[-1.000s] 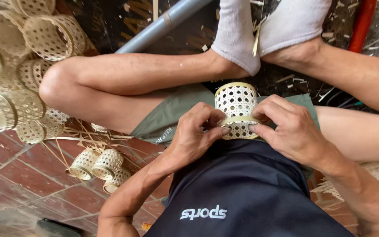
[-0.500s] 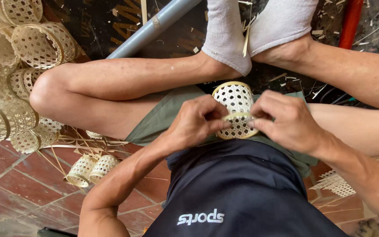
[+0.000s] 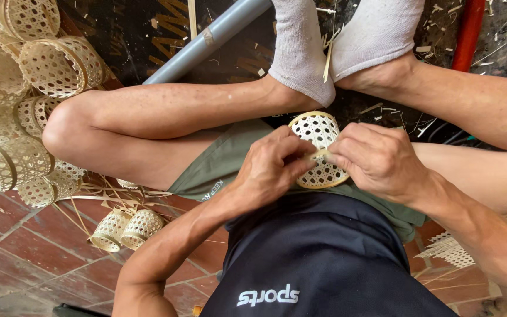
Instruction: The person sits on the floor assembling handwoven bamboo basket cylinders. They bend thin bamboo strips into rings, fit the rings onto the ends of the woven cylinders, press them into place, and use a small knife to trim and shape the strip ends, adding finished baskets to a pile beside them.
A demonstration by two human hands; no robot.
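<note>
Head view: a small woven bamboo basket [image 3: 319,149], round and cream, sits in the lap of a person seated cross-legged in white socks [image 3: 300,53]. The left hand [image 3: 274,167] closes its grip on the basket's left side; the right hand [image 3: 379,161] pinches a thin bamboo strip [image 3: 319,154] against its weave. Finished baskets [image 3: 27,105] are heaped at the left on the brick floor [image 3: 24,258], a grey pipe [image 3: 206,41] beyond the knee.

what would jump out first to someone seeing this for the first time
At centre, the left hand and right hand grip a small woven basket in the person's lap. A heap of finished baskets fills the left edge, and two white socks rest at the top.
</note>
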